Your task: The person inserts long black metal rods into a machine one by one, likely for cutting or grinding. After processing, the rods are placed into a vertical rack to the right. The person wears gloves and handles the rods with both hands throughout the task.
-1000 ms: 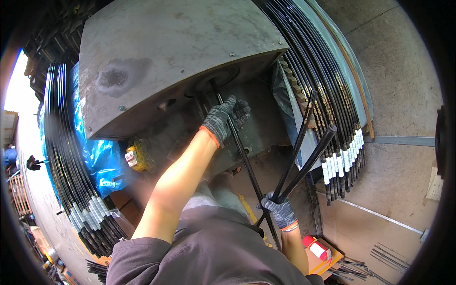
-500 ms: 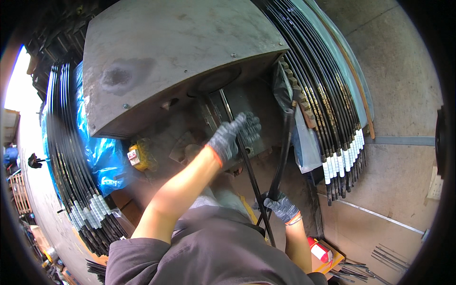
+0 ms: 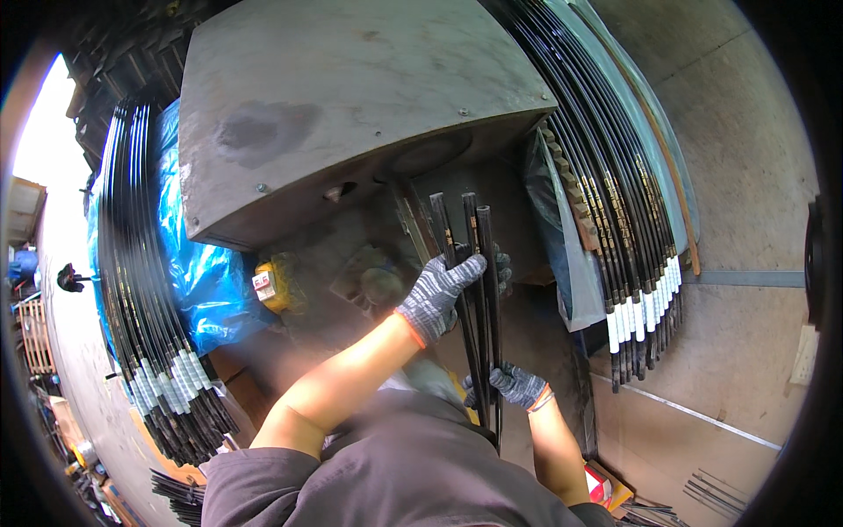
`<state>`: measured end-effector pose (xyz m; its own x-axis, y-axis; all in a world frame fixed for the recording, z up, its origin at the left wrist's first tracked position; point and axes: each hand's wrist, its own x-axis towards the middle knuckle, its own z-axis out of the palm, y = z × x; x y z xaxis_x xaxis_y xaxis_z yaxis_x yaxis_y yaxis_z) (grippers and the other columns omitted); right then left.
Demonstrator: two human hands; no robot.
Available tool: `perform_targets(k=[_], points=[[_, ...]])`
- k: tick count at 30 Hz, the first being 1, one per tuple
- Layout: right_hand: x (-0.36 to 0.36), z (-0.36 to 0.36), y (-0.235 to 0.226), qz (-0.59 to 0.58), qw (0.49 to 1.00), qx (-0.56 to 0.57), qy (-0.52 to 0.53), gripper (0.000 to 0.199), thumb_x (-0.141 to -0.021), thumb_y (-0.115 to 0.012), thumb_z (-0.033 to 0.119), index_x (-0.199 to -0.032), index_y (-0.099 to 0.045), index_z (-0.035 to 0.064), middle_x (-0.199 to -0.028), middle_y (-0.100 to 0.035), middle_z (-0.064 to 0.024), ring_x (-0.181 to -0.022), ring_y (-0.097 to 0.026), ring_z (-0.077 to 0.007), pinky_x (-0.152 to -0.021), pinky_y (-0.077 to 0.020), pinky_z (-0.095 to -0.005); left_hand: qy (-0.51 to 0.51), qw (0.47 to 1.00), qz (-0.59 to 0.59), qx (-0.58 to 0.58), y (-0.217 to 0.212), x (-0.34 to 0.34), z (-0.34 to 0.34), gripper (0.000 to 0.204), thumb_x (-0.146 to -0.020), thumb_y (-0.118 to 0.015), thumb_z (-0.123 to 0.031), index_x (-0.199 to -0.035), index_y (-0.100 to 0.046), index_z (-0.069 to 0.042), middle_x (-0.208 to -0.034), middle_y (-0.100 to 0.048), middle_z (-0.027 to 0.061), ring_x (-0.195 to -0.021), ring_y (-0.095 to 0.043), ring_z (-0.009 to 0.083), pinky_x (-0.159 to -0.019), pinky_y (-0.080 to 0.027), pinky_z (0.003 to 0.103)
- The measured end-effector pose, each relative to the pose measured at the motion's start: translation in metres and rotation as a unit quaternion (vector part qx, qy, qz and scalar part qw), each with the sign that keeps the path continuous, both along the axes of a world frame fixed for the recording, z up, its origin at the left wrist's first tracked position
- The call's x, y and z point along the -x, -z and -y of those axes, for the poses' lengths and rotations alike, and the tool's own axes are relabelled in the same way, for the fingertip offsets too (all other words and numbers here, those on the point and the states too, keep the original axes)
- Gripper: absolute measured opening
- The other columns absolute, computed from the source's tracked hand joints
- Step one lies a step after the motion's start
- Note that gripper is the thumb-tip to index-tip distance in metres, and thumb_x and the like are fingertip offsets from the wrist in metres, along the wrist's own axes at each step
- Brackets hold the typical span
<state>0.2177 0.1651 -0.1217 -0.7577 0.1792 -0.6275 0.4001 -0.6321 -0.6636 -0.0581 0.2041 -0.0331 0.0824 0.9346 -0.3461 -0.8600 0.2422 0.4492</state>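
Observation:
Three thin black rods [image 3: 471,255] stand side by side in front of a large grey metal machine housing [image 3: 351,105]. My left hand [image 3: 436,294], in a grey knit glove, wraps around their upper part. Lower down my right hand [image 3: 512,385], gloved the same way, grips the same rods near their bottom ends. The tops of the rods reach the dark opening under the housing's overhang.
A long bundle of black rods with white-taped ends [image 3: 637,299] lies on the right over a concrete floor. Another such bundle [image 3: 145,334] lies on the left beside blue plastic sheeting [image 3: 206,290]. A yellow object [image 3: 277,283] sits by the machine base.
The rods were spread apart in a fan a second ago; they now stand together and nearly parallel. My left hand came down from the machine opening and closed around them.

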Motion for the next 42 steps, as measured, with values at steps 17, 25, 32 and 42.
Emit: perform_targets(k=[17,25,32,42], points=[[-0.014,0.019,0.039,0.012,0.993,-0.113,-0.028,0.047,-0.092,-0.043,0.039,-0.111,-0.055,-0.0020,-0.102,-0.063,-0.0106,-0.091,-0.061,-0.0202,-0.083,-0.0471,-0.0312,-0.044,0.977,-0.189,0.089,0.004,-0.010,0.005,0.022,-0.075,-0.070,-0.009,-0.093,-0.061,-0.002,-0.081,-0.064,0.0049,-0.070,-0.059,0.0125,-0.066,-0.049,0.027],[0.018,0.007,-0.015,-0.004,0.996,-0.074,-0.041,0.053,-0.091,-0.041,0.046,-0.108,-0.057,-0.0021,-0.099,-0.063,-0.0109,-0.088,-0.062,-0.0196,-0.082,-0.0475,-0.0310,-0.059,0.967,-0.231,0.090,0.008,-0.017,0.005,0.017,-0.075,-0.068,-0.007,-0.090,-0.062,-0.002,-0.079,-0.064,0.0064,-0.069,-0.061,0.0146,-0.063,-0.051,0.028],[0.021,0.009,-0.018,0.007,0.998,-0.053,-0.038,0.056,-0.089,-0.041,0.049,-0.109,-0.057,-0.0012,-0.096,-0.063,-0.0089,-0.083,-0.062,-0.0188,-0.079,-0.0487,-0.0309,-0.061,0.967,-0.233,0.081,0.006,-0.021,0.006,0.020,-0.078,-0.065,-0.008,-0.096,-0.059,-0.003,-0.081,-0.064,0.0064,-0.069,-0.061,0.0150,-0.064,-0.051,0.028],[-0.001,0.011,-0.040,0.143,0.962,-0.230,-0.021,0.058,-0.068,-0.073,0.041,-0.108,-0.057,0.0022,-0.097,-0.063,-0.0110,-0.089,-0.058,-0.0217,-0.080,-0.0443,-0.0312,-0.175,0.975,-0.130,0.046,-0.054,0.018,-0.046,0.012,-0.084,-0.057,-0.008,-0.091,-0.048,-0.007,-0.068,-0.056,0.0052,-0.057,-0.056,0.0164,-0.054,-0.048,0.030]])
